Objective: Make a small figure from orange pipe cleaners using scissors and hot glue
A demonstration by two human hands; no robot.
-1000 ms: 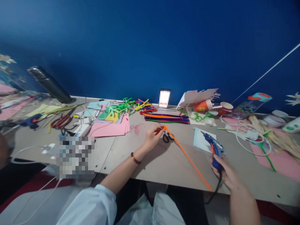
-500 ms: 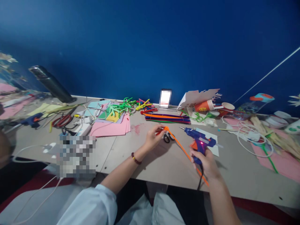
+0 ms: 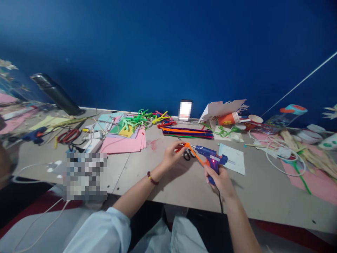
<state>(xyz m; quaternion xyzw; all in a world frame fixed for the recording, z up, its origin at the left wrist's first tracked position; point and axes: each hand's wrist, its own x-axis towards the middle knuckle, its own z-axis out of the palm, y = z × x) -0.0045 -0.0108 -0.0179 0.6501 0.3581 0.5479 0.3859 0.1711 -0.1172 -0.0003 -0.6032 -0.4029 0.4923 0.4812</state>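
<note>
Left hand (image 3: 172, 154) pinched, right hand (image 3: 219, 181) clenched, both close together

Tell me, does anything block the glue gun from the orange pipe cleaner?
Nothing visible does: the nozzle of the blue glue gun in the right hand sits right at the orange pipe cleaner held in the left hand.

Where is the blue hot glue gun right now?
In the head view, the blue hot glue gun sits in the right hand, nozzle pointing left toward the orange pipe cleaner held in the left hand.
</note>
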